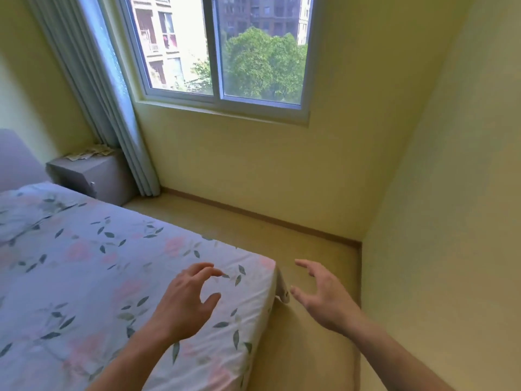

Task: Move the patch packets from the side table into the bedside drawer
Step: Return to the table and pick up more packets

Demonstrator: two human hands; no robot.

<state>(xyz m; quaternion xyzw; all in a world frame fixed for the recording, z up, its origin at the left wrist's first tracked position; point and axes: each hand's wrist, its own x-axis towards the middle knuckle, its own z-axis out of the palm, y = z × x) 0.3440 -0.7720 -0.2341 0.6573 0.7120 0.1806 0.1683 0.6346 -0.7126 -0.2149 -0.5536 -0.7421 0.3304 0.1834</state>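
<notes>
Patch packets [89, 155] are lying in a loose, pale scatter on top of the grey bedside counter [93, 176] at the far left, tucked between the headboard and the hanging curtain [112, 108]; they are too small from here to count. Both hands are hovering well apart from them, at the near corner of the bed [112, 263]. The left hand [186, 300] is floating above the floral sheet with fingers curled and spread, gripping nothing. The right hand [324, 294] is reaching out over the floor [282, 230], palm turned inward and fingers splayed, also empty.

The drawer front [84, 185], with a small handle showing, is looking closed, so it seems nothing has been transferred yet. Since the packets look thin and are piled unevenly, a hurried grab could be sending some sliding off the counter's edge, down beside the bed or behind the curtain folds. Pulling the drawer while packets are resting near the front lip could be knocking them off too.

The bed is filling the left side, leaving only the floor strip beneath the window [220, 49] as the way round. The curtain is hanging just beside the counter and may be crowding a reaching arm.
</notes>
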